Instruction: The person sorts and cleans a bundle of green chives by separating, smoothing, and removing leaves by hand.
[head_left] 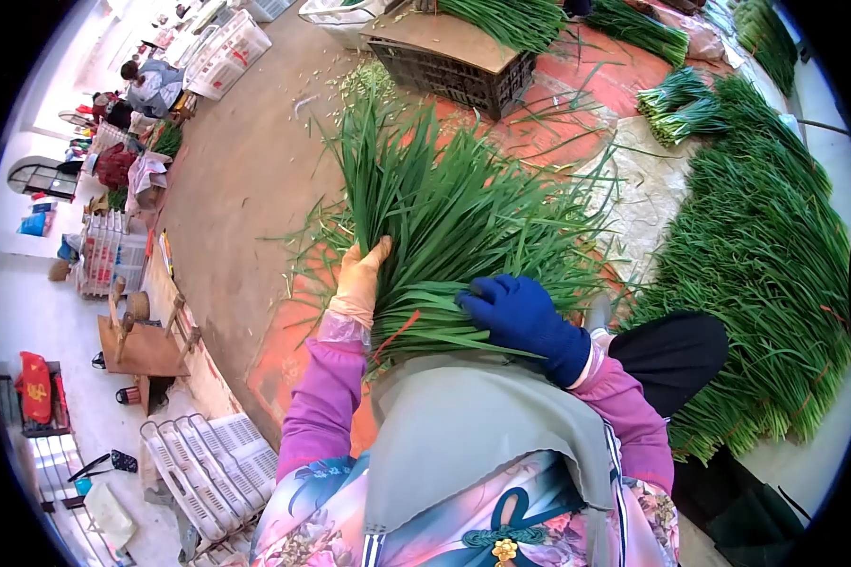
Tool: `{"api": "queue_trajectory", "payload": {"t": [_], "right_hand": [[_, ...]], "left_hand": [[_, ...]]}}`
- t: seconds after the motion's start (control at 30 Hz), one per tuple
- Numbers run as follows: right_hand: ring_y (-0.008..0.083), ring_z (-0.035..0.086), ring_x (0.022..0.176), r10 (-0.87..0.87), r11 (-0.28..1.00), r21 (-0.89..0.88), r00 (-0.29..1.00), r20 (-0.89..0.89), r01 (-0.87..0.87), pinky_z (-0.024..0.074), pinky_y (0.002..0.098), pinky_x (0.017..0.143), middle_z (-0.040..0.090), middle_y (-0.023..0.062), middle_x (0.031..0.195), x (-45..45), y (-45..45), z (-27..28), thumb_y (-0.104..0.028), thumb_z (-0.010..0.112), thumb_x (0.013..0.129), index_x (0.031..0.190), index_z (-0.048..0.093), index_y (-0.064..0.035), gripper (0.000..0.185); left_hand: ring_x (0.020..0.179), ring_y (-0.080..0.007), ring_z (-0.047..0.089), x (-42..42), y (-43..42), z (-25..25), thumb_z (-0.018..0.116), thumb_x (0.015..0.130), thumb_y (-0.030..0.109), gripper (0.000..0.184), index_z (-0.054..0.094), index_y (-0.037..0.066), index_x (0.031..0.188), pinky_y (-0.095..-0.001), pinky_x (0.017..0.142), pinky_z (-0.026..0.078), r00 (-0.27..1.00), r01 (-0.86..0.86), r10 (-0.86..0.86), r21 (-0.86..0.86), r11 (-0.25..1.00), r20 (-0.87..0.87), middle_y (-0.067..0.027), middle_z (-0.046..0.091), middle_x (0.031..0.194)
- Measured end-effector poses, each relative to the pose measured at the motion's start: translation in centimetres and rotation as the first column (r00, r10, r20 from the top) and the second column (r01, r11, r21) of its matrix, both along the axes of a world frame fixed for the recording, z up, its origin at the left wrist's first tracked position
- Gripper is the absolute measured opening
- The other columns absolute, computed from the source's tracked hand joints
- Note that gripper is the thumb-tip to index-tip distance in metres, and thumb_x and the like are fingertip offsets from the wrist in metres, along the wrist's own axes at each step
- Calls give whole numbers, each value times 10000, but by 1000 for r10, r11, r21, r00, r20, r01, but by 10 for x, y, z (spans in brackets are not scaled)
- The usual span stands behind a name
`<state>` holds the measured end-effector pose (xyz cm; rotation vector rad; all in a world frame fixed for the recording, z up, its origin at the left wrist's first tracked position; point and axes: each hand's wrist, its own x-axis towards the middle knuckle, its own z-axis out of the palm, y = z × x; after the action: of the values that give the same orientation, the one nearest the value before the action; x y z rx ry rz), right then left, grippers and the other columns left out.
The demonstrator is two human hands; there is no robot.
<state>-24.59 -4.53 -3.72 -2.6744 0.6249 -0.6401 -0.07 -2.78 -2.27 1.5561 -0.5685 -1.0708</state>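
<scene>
A big loose bunch of garlic chives (pixel 444 208) lies across my lap, its long green leaves fanning away from me. My left hand (pixel 361 279), in a pale orange glove, is closed around the left edge of the bunch with the thumb on top. On the right side, my right hand (pixel 525 321) in a dark blue knitted glove curls its fingers over the leaves near my apron (pixel 482 425). A thin red tie (pixel 397 338) shows among the leaves between the hands. The palm side of the right hand is hidden.
A large pile of chives (pixel 756 274) spreads along the right. Ahead stand a dark crate with a board on top (pixel 444 57) and a small bundle (pixel 681 106). At left are a wooden stool (pixel 142 345) and white plastic baskets (pixel 208 468). Other people (pixel 151 85) sit far left.
</scene>
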Motion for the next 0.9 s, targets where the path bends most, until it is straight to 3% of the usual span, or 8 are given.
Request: {"api": "queue_trajectory", "payload": {"t": [0.2,0.3,0.4,0.43,0.53,0.6,0.7,0.9], "right_hand": [[258,558,855,-5,999,48,1000,22,4,466,375,629,564,71,998,-7,-8,6,-251,611,717,1044,563,-141,348],[251,559,851,-158,977,-85,927,339,197,443,361,625,570,44,975,-16,-25,46,-238,690,685,1005,578,-154,350],[224,574,764,-191,943,-156,863,467,293,435,347,577,588,18,860,-19,-40,68,-210,687,702,987,590,-157,306],[222,580,637,-193,944,-163,878,439,288,424,344,510,591,25,730,-20,-43,78,-211,659,740,972,596,-135,252],[246,561,583,-257,954,-74,918,301,291,419,340,499,579,56,681,-10,-49,86,-205,638,771,1000,607,-120,247],[285,569,572,-239,963,-34,907,346,267,429,352,480,586,106,681,0,-57,74,-217,641,764,1060,580,-101,323],[314,601,644,-363,931,130,909,206,342,470,387,540,612,146,756,9,-61,68,-228,654,742,1156,514,-94,458],[313,593,620,-326,945,45,922,209,324,457,400,517,602,128,707,15,-67,59,-227,633,756,1037,547,-90,323]], "left_hand": [[762,-97,550,-11,4,3,628,818,129,212,622,-2,983,-234,713,439,999,48,-48,-17,999,14,-19,628,890],[765,-81,537,-16,5,-5,620,822,107,203,621,-6,991,-224,710,435,989,145,-145,-63,987,17,-12,629,893],[767,-84,538,-22,4,1,619,821,100,205,619,-8,995,-224,717,432,980,193,-189,-53,980,66,-12,629,896],[770,-89,538,-24,4,0,618,822,99,211,617,-8,1003,-229,726,431,977,207,-201,-83,975,76,-12,631,896],[776,-91,539,-33,3,3,618,821,97,217,614,-8,1011,-232,735,431,969,240,-231,-106,965,88,-12,630,901],[789,-91,538,-36,3,5,616,822,89,222,610,-9,1022,-235,743,432,960,270,-260,-90,959,107,-11,630,910],[805,-88,533,-43,3,13,615,826,81,228,607,-8,1036,-237,750,432,941,338,-331,-132,932,76,-11,629,918],[809,-86,525,-46,3,13,611,829,73,234,599,-10,1047,-235,761,425,923,380,-368,-114,918,115,-1,625,932]]}}
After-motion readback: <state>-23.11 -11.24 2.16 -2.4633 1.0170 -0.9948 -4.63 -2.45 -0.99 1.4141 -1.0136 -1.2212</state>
